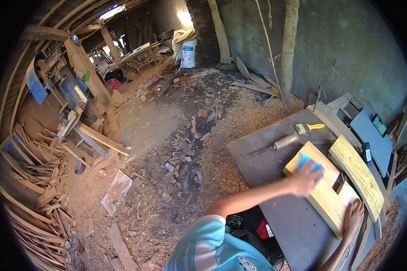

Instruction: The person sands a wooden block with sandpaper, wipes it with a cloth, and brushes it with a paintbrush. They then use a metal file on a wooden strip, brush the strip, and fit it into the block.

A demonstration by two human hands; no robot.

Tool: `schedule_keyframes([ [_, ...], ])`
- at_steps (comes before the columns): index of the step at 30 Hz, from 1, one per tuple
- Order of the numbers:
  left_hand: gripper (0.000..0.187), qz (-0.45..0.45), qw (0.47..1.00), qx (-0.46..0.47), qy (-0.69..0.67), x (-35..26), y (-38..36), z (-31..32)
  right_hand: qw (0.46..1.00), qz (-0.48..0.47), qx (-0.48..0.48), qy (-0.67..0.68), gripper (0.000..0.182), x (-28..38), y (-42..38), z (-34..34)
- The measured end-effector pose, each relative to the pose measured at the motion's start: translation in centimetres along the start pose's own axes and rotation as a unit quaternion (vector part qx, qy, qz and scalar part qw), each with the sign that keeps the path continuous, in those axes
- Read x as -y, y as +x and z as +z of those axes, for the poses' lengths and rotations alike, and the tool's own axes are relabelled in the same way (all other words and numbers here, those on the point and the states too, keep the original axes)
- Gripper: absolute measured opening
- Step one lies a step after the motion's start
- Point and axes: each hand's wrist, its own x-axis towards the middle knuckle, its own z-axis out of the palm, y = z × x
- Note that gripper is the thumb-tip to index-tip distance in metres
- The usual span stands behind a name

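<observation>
Sawdust and offcuts cover the floor to the left of the surface (276, 212). Near its far edge lies a chisel (281, 143) with a wooden handle, and just beyond that a small yellow-handled tool (311, 127).

My left hand (305, 179) reaches across to the pale wooden piece (323, 194), which lies flat toward the right side of the surface. The fingers are curled down over a blue pad (308, 161) and press it onto the far end of the wood. I judge this to be a rubbing-down stroke. It goes best with even pressure through the palm and long passes along the grain. The pad should stay flat so its edge does not dig in near the notch cut in the piece.

My right hand (352, 217) lies open and flat on the near end of the same piece, gripping nothing, only pinning it. It needs enough weight that the wood does not skate on the surface.

Just to the right, along the edge, rests a carved board (359, 174). A phone (367, 153) sits beside it, so my strokes should stop short of both.
</observation>
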Motion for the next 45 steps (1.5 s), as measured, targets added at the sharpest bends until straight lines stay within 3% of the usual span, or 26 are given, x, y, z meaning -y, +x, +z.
schedule_keyframes([
  [1,0.04,0.093,0.994,-0.035,0.038,-1.5,-0.8,1.4,1.0,-0.009,-0.002,0.0,0.049,-0.5,0.4,0.4],
  [3,0.041,0.145,0.989,-0.031,-0.018,-1.0,-1.5,2.2,1.0,-0.019,0.006,0.021,0.049,-0.6,0.4,0.2],
  [5,0.044,0.015,0.988,0.136,-0.066,0.9,-0.4,-3.3,1.0,-0.005,0.003,0.011,0.049,-0.5,0.1,0.0],
  [6,0.045,0.004,0.998,0.057,-0.012,3.4,-0.4,-1.7,1.0,-0.014,-0.003,-0.015,0.05,-0.8,0.1,0.3],
  [7,0.048,-0.013,0.998,0.062,-0.005,3.7,0.6,-0.8,1.0,0.0,-0.003,-0.028,0.05,-0.8,-0.3,0.3],
  [9,0.045,0.011,0.996,0.089,-0.015,-1.3,1.5,-0.4,0.999,0.021,-0.012,-0.045,0.05,0.3,-0.1,0.4],
  [10,0.046,0.077,0.995,0.051,0.022,-3.7,1.7,2.2,0.999,0.007,-0.015,-0.027,0.048,-0.1,0.2,0.6],
  [11,0.049,0.146,0.986,-0.066,-0.048,-5.8,1.7,6.0,1.0,-0.01,-0.011,0.008,0.047,0.1,-0.1,0.3],
  [13,0.047,0.148,0.984,-0.064,-0.08,-6.2,1.0,6.2,0.998,-0.012,-0.008,0.067,0.046,1.2,-0.5,-1.6],
  [14,0.042,0.17,0.979,-0.014,-0.109,-3.8,0.8,4.2,0.995,0.01,-0.019,0.095,0.045,1.7,-0.9,-2.0],
  [15,0.038,0.114,0.97,-0.035,-0.21,-1.0,0.6,2.5,0.995,0.002,-0.023,0.099,0.044,1.8,-0.8,-1.9],
  [17,0.035,0.03,0.993,0.11,-0.018,3.3,0.2,-4.6,0.991,-0.054,-0.095,0.076,0.043,1.4,-0.5,-0.6],
  [18,0.043,0.073,0.992,0.059,0.09,5.2,-0.3,-4.5,0.99,-0.044,-0.105,0.084,0.044,1.4,-0.5,-0.3],
  [19,0.049,0.036,0.986,0.07,0.148,4.9,-1.0,-3.1,0.995,0.012,-0.057,0.084,0.044,2.2,-0.6,-1.3],
  [20,0.045,0.02,0.99,0.098,0.095,2.9,-0.4,-1.6,0.994,0.03,-0.081,0.069,0.045,2.2,-0.9,-0.9],
  [21,0.044,0.069,0.99,0.074,0.101,-0.1,0.9,0.3,0.997,0.04,-0.047,0.048,0.047,1.8,-0.8,-0.8],
  [24,0.047,0.218,0.973,0.077,-0.002,-9.6,4.0,4.3,0.996,0.02,-0.068,0.061,0.045,0.7,-0.6,-0.1],
  [27,0.046,0.211,0.975,0.059,-0.043,-10.4,3.5,4.1,0.99,0.0,-0.073,0.121,0.041,0.2,-0.2,-0.7],
  [29,0.043,0.079,0.99,0.093,-0.071,-5.6,1.9,0.9,0.991,0.009,-0.054,0.122,0.04,0.3,-0.7,-0.8],
  [30,0.044,0.072,0.99,0.124,-0.009,-1.4,1.3,-0.2,0.992,0.011,-0.076,0.098,0.038,0.5,-0.6,-0.5],
  [31,0.042,0.036,0.995,0.094,-0.002,2.3,0.6,-1.6,0.993,0.012,-0.067,0.101,0.038,0.5,-0.7,-0.6],
  [33,0.042,-0.033,0.992,0.056,0.107,4.7,-1.0,-3.0,0.995,0.025,-0.069,0.06,0.038,1.4,-0.8,-0.8],
  [38,0.049,0.119,0.988,0.062,0.071,-4.7,5.5,4.2,0.996,0.053,-0.044,0.06,0.041,1.5,-0.7,-0.4],
  [39,0.048,0.066,0.993,0.044,0.091,-6.7,5.8,4.7,0.996,0.05,-0.061,0.048,0.04,0.8,-0.6,-0.1],
  [41,0.048,0.087,0.994,0.042,0.048,-5.1,4.8,3.8,0.99,0.003,-0.077,0.121,0.037,-0.7,-0.5,0.0],
  [45,0.05,-0.015,0.994,0.089,0.067,2.5,0.1,-0.8,0.994,0.013,-0.084,0.072,0.034,0.5,-0.6,-0.2],
])
